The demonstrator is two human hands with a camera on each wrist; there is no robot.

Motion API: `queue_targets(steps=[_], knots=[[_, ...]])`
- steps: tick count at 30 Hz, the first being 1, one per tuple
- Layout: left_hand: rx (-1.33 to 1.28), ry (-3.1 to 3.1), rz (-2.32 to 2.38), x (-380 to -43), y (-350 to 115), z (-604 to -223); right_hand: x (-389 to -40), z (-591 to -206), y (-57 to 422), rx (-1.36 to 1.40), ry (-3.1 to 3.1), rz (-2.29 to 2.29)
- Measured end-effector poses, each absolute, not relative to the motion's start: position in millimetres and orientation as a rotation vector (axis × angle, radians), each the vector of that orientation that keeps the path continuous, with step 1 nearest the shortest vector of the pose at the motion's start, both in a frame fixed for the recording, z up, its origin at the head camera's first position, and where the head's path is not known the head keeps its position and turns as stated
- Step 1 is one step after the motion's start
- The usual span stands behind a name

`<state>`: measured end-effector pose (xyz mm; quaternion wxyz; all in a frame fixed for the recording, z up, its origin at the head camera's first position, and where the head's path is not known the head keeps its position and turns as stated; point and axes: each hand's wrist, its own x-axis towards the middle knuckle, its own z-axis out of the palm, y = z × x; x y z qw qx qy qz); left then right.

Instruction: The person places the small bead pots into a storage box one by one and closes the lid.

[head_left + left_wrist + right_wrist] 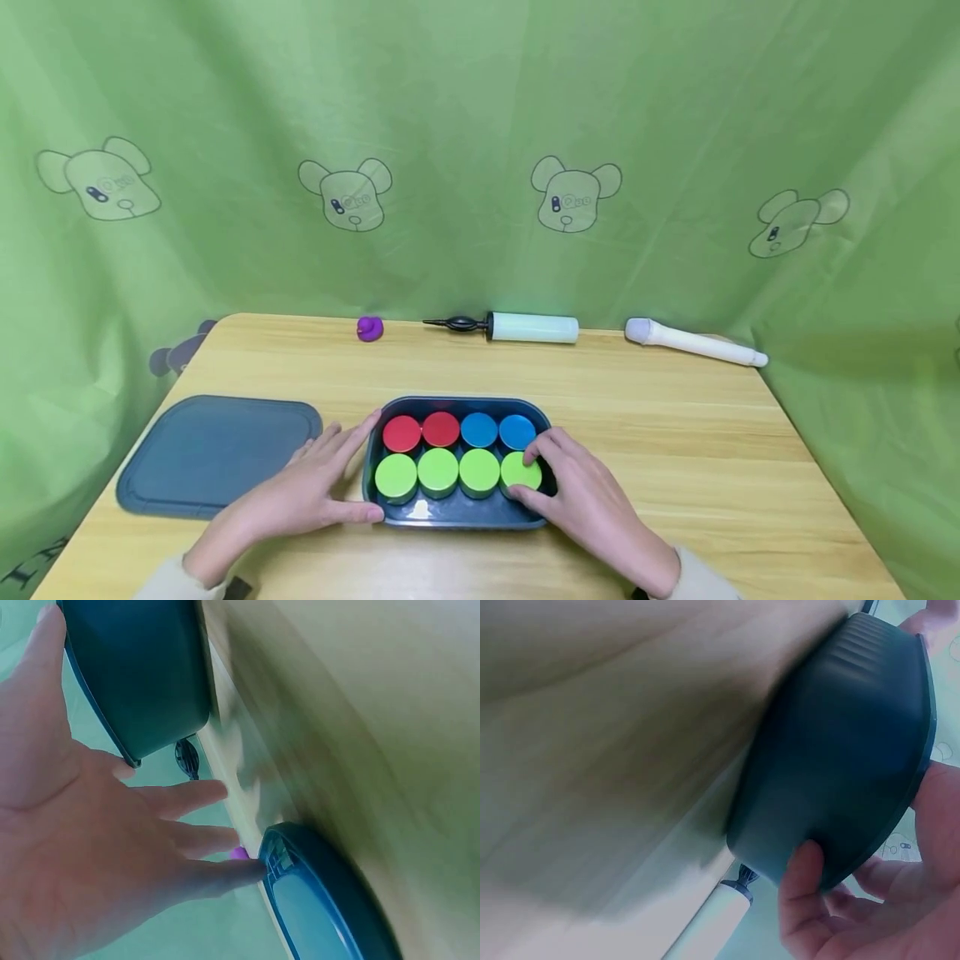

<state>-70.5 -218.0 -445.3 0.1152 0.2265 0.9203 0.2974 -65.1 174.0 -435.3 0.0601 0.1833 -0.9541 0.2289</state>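
Observation:
A dark blue rectangular box (465, 518) stands on the table. In its back row sit two red-topped cylinders (441, 429) and two blue-topped cylinders (479, 430); several green-topped cylinders fill the front row. With fingers reaching inside the box, my right hand (588, 496) holds the rightmost green-topped cylinder (522, 472) between thumb and index finger. In the right wrist view, its little finger lies against the box's outer wall (840, 750). My left hand (300, 492) is spread at the box's left end, index fingertip and thumb touching the rim. Its outer fingers lie near the dark lid (330, 892).
The flat dark blue lid (210, 454) lies on the table at left. Along the back edge are a purple rubber duck (369, 328), a hand pump (532, 327) and a white microphone-shaped stick (697, 342). A green curtain (465, 100) hangs behind the wooden table (675, 433).

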Motion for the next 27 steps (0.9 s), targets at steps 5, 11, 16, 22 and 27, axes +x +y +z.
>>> queue_targets(steps=[5, 11, 16, 22, 27], knots=[[0.642, 2.787, 0.868, -63.7, -220.8, -449.2, -62.3, -438.6, 183.5, 0.630, -2.837, 0.708], [0.577, 2.871, 0.959, -57.7, -234.7, -451.9, -61.7, -443.6, 195.3, 0.668, -2.916, 0.892], [0.576, 2.959, 1.049, -54.5, -257.6, -460.8, -66.2, -448.7, 199.0, 0.709, -2.954, 0.998], [0.524, 3.037, 1.112, -47.8, -295.1, -458.9, -73.6, -451.5, 202.1, 0.731, -2.961, 1.187], [0.428, 3.087, 1.134, -44.2, -328.6, -453.6, -77.9, -449.5, 207.6, 0.731, -3.009, 1.319]])
